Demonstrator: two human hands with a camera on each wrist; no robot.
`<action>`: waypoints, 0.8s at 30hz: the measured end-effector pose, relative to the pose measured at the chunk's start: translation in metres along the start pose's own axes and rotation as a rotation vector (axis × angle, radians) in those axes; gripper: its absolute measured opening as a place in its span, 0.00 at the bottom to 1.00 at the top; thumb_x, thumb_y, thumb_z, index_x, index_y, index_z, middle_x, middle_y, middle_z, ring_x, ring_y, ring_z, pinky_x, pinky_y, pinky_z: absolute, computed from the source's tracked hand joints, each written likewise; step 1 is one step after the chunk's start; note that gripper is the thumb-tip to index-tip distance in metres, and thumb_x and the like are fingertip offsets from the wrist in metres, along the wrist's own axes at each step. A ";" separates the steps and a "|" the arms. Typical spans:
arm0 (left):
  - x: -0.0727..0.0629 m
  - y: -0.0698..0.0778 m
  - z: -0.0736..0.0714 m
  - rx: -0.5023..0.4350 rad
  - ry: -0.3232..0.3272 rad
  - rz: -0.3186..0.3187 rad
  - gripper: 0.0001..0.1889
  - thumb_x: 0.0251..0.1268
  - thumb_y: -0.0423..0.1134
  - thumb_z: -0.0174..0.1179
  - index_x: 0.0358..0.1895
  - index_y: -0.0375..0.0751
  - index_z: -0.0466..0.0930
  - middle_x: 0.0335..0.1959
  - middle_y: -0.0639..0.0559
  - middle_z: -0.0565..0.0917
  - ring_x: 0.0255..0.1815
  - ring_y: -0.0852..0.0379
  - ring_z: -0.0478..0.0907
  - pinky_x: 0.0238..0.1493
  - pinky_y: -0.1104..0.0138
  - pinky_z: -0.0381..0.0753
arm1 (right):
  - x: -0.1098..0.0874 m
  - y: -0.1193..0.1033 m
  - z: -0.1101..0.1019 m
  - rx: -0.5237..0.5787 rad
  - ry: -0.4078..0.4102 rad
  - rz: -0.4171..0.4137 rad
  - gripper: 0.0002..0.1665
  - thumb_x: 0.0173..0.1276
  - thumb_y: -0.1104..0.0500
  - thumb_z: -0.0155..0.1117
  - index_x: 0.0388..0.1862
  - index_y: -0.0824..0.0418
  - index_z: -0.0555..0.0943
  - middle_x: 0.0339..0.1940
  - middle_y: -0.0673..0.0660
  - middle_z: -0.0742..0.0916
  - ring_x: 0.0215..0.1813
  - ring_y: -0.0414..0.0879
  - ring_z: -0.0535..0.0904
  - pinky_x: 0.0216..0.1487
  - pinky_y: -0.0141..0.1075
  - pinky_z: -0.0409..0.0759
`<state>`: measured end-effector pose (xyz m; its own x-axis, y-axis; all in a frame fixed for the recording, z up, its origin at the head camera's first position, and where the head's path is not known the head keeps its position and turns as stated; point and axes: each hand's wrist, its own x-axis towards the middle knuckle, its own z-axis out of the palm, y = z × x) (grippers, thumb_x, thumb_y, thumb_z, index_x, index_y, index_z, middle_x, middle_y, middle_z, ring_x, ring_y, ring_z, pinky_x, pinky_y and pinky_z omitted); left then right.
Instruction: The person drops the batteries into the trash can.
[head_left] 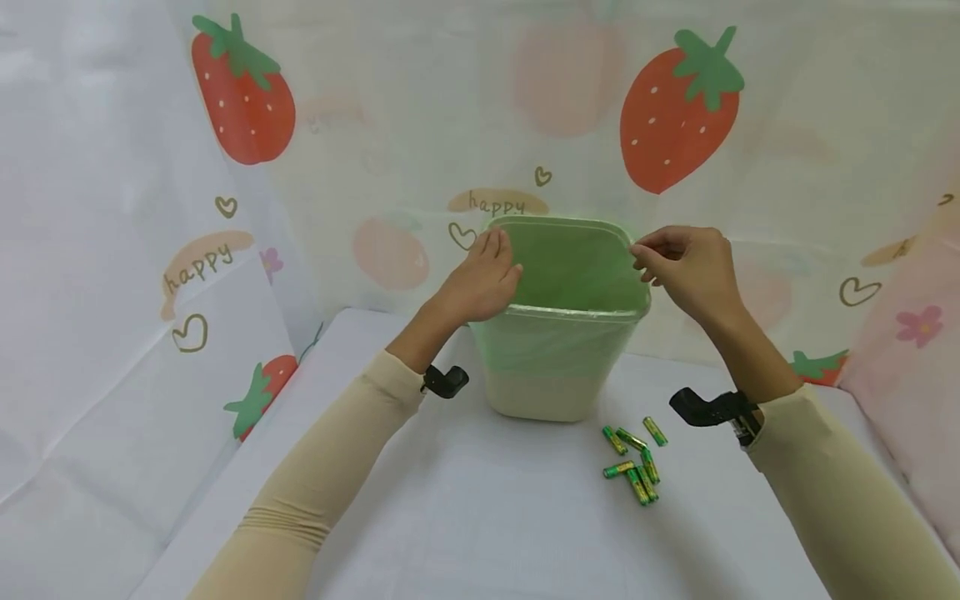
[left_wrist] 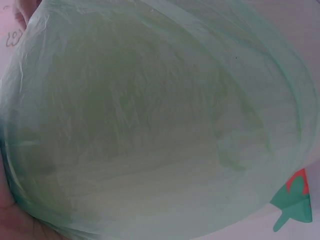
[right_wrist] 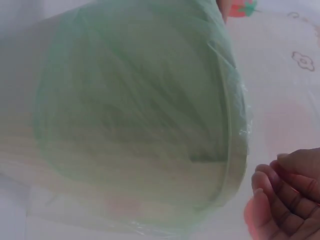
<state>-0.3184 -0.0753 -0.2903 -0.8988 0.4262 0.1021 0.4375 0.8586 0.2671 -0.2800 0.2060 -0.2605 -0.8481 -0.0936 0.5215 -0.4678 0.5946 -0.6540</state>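
A pale waste bin (head_left: pixel 540 404) stands upright, lined with a thin green plastic bag (head_left: pixel 558 343) folded down over its rim. My left hand (head_left: pixel 483 275) lies at the bin's left rim with its fingers fairly straight, against the bag. The right hand (head_left: pixel 686 267) is at the opposite rim, fingers loosely bent. In the right wrist view, that hand (right_wrist: pixel 287 197) shows a small gap from the bag (right_wrist: pixel 130 115) and nothing visible between thumb and fingers. The left wrist view is mostly filled by the bag (left_wrist: pixel 150 120); only part of the left hand shows at the lower-left corner.
Several green batteries (head_left: pixel 637 462) lie loosely grouped on the white tabletop (head_left: pixel 465 517), in front of the bin to the right. A strawberry-patterned cloth (head_left: pixel 420 108) hangs close behind the bin and continues along both sides.
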 end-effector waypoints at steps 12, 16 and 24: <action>0.001 -0.001 0.003 -0.016 0.007 -0.001 0.34 0.86 0.48 0.27 0.80 0.26 0.32 0.83 0.34 0.33 0.83 0.42 0.28 0.81 0.59 0.34 | -0.044 0.011 -0.014 -0.015 0.033 0.061 0.17 0.74 0.51 0.65 0.43 0.64 0.89 0.30 0.52 0.90 0.30 0.37 0.83 0.32 0.24 0.81; 0.002 0.000 0.004 -0.021 0.010 0.005 0.34 0.86 0.48 0.27 0.80 0.26 0.32 0.83 0.35 0.33 0.83 0.42 0.27 0.81 0.59 0.33 | -0.058 0.014 -0.016 -0.013 0.050 0.086 0.18 0.75 0.50 0.65 0.43 0.64 0.89 0.30 0.50 0.90 0.31 0.36 0.83 0.33 0.24 0.82; 0.001 -0.002 0.002 -0.021 0.017 0.006 0.34 0.86 0.48 0.26 0.79 0.25 0.33 0.82 0.34 0.33 0.83 0.42 0.28 0.81 0.59 0.33 | -0.085 0.026 -0.014 0.052 0.058 0.090 0.15 0.75 0.55 0.65 0.44 0.67 0.88 0.33 0.51 0.90 0.32 0.39 0.85 0.34 0.25 0.82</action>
<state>-0.3201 -0.0761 -0.2931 -0.8964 0.4266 0.1202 0.4428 0.8496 0.2865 -0.2167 0.2404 -0.3140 -0.8718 0.0057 0.4898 -0.4044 0.5558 -0.7263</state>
